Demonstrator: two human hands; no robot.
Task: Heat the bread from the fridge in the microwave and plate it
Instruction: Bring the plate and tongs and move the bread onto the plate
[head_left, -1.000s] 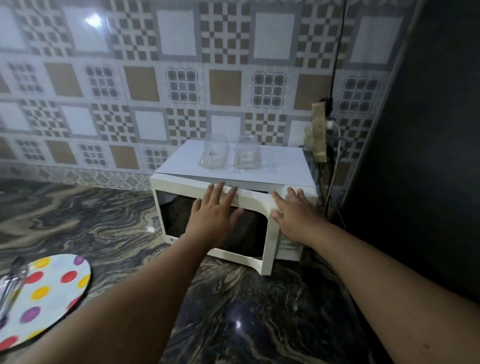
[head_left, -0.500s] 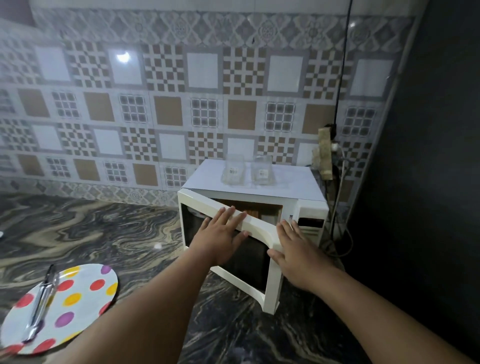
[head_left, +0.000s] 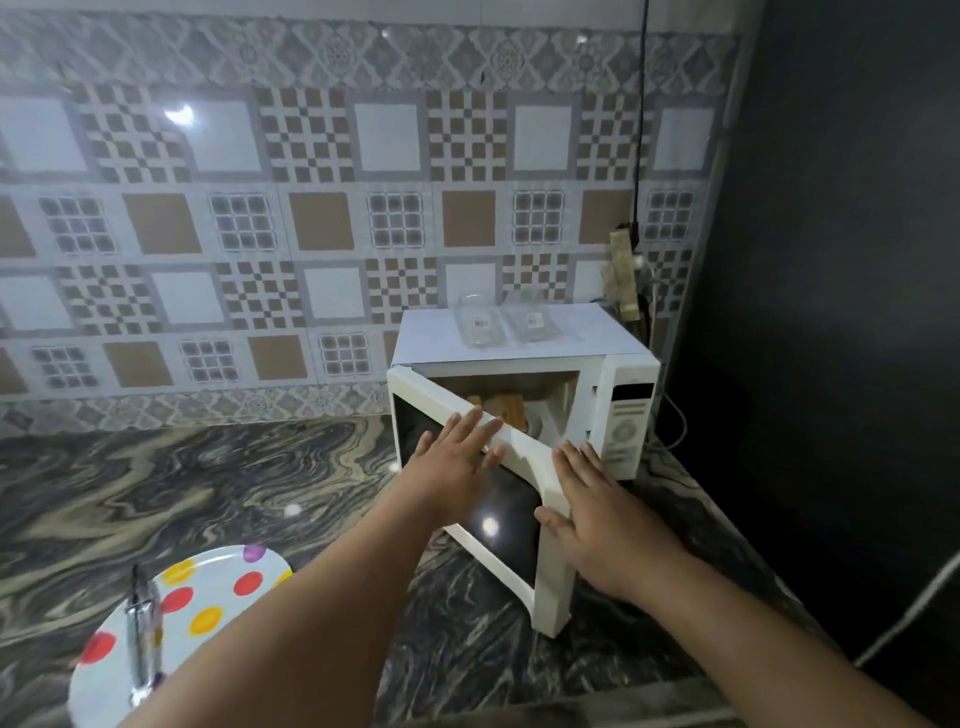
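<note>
A white microwave (head_left: 630, 415) stands on the marbled counter against the tiled wall. Its door (head_left: 554, 597) is hinged on the left and stands partly open. Brown bread slices (head_left: 506, 411) show inside through the gap above the door. My left hand (head_left: 452, 473) lies flat on the door's dark window, fingers spread up to its top edge. My right hand (head_left: 597, 514) holds the door's free right edge, thumb on the front. A white plate (head_left: 218, 597) with coloured dots sits at the lower left, with metal tongs (head_left: 140, 639) lying on it.
Two clear plastic containers (head_left: 478, 325) sit on top of the microwave. A socket block (head_left: 623, 275) and a black cable (head_left: 641, 104) hang on the wall just behind it. A tall dark surface (head_left: 831, 312) closes off the right side.
The microwave door has swung from nearly closed to partly open, with both hands moving out with it. The bread inside has come into view, and my view has pulled back.
</note>
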